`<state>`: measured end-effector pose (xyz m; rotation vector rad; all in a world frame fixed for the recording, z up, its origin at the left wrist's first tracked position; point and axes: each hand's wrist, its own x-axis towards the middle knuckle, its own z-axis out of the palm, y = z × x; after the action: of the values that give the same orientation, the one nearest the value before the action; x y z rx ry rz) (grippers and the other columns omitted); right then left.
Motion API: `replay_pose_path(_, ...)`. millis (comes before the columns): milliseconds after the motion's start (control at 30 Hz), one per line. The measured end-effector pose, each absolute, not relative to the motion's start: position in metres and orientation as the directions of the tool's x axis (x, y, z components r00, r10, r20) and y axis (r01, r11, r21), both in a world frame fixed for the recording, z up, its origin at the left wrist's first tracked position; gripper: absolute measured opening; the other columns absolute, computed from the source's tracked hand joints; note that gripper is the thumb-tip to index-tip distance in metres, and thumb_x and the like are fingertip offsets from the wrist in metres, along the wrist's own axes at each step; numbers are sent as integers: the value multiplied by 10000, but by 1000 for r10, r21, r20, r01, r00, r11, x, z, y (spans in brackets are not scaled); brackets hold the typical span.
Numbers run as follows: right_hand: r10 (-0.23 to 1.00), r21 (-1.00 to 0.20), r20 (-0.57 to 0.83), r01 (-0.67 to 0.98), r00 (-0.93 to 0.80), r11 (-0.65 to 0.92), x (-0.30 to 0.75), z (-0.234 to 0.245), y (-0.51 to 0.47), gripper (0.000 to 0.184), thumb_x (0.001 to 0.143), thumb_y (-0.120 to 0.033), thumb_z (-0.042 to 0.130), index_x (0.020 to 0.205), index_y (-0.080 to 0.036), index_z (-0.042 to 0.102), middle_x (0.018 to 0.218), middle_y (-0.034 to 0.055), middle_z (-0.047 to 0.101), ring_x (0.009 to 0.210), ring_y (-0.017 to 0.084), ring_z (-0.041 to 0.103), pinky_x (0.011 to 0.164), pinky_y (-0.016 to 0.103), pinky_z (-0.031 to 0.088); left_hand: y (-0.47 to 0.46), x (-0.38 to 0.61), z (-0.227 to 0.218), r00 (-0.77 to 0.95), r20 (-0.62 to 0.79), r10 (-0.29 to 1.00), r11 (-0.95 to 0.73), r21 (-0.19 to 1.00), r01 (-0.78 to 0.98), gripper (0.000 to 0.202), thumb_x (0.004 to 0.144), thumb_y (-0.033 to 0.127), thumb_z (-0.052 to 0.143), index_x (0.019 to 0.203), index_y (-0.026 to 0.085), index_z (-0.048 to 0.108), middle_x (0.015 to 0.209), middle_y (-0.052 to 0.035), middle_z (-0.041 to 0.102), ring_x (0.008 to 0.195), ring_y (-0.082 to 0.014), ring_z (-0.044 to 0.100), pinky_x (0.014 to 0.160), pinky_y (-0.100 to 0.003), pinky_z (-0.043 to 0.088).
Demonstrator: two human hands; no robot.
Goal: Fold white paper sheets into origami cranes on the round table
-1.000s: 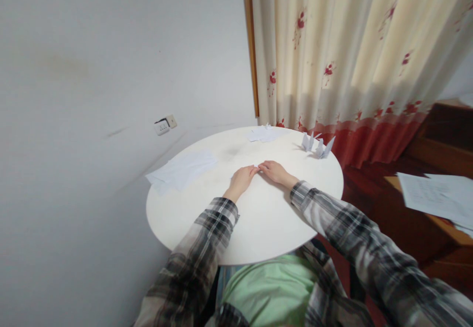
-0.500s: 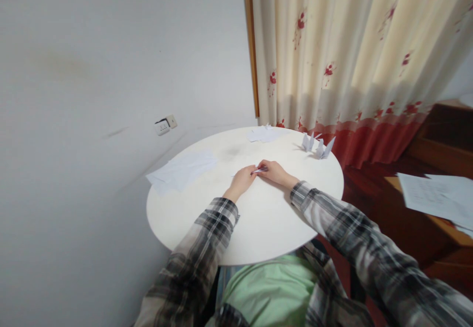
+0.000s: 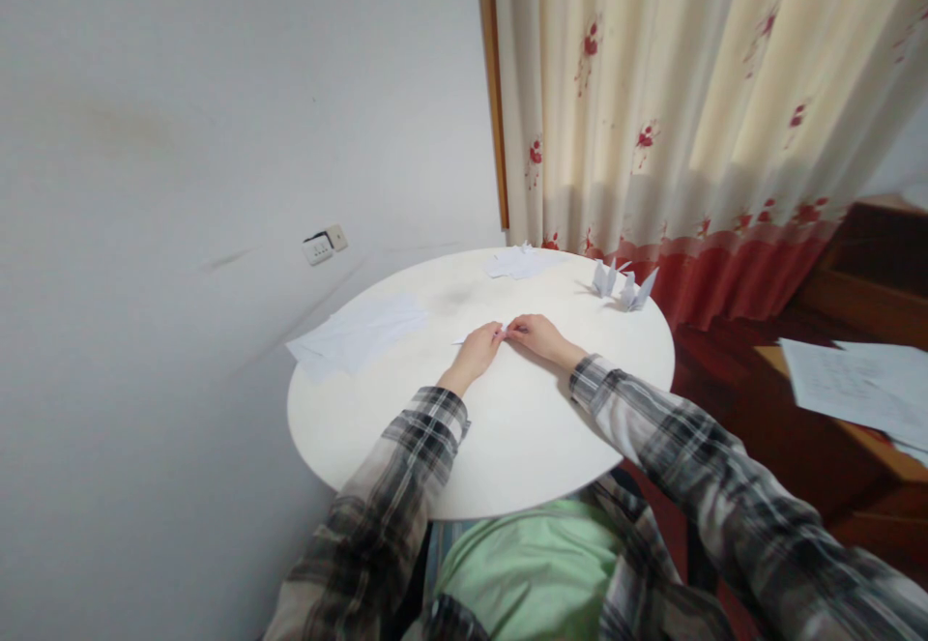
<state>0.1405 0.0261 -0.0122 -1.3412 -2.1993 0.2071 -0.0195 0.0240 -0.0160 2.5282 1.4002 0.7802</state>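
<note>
At the middle of the round white table [image 3: 478, 448], my left hand [image 3: 478, 351] and my right hand [image 3: 537, 335] meet at the fingertips. Both are closed on a small piece of folded white paper [image 3: 459, 341], mostly hidden behind my fingers. A thin pointed end of it sticks out to the left of my left hand. Two folded paper cranes [image 3: 635, 293] stand near the table's far right edge, beyond my right hand.
White paper sheets [image 3: 359, 332] lie spread at the table's left edge. More paper pieces [image 3: 518, 262] rest at the far edge. A wall with a socket [image 3: 317, 250] borders the left; a flowered curtain [image 3: 667, 119] hangs behind. Printed papers [image 3: 855, 385] lie on furniture to the right.
The fingers of both hands have shifted slightly on the folded paper, and more of its pointed end shows at the left. The other things have stayed put.
</note>
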Motion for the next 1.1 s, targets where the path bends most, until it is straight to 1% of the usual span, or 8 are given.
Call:
replay_pose_path(133,859,-379,375,787,-350,486,141,-13,28,264,879,-292,446,903,-157,672,903,70,675,809,135,581,714,208,372,23,-19,-16,409,368,835,-536,374,757,283,910,286,303,948,164,556,960,-73,639,904,-169,579,829,-283,421)
replay_pose_path(267,863,-365,364,798,-351,479,141,-12,28,249,872,-275,459,897,-147,671,904,81,669,833,136,579,734,208,373,24,-19,-16,390,365,845,-516,367,774,270,908,285,322,964,155,551,976,-81,637,919,-168,576,826,-269,415)
replay_pose_path(433,857,-383,378,784,-350,488,140,-12,27,206,827,-280,525,868,-149,678,880,70,666,805,133,572,717,210,374,25,-20,-16,388,363,847,-499,293,816,284,908,287,316,890,162,570,901,-72,642,841,-167,578,769,-267,411)
replay_pose_path(533,849,-393,393,769,-355,503,139,-12,26,161,792,-256,571,851,-150,677,851,59,663,775,130,562,704,213,372,25,-21,-16,367,357,859,-466,248,849,283,906,294,322,853,175,573,856,-60,641,800,-163,574,720,-261,402)
replay_pose_path(667,832,-414,410,737,-373,534,140,-12,25,154,795,-245,571,844,-139,672,818,55,655,745,122,546,692,213,369,25,-21,-15,350,365,863,-441,205,874,263,897,292,351,828,174,576,851,-60,639,798,-165,566,690,-260,392)
replay_pose_path(900,822,-415,422,725,-382,550,138,-12,24,140,789,-227,572,799,-127,668,785,56,631,717,117,519,684,216,365,24,-20,-15,369,382,847,-466,200,862,203,878,260,403,847,167,581,888,-60,622,844,-159,544,751,-266,392)
replay_pose_path(1100,805,-422,431,698,-408,579,139,-13,25,118,784,-179,562,822,-127,660,802,52,624,744,112,521,702,214,364,25,-19,-16,368,383,847,-468,211,858,143,855,226,439,867,173,571,895,-53,612,857,-164,532,756,-272,396)
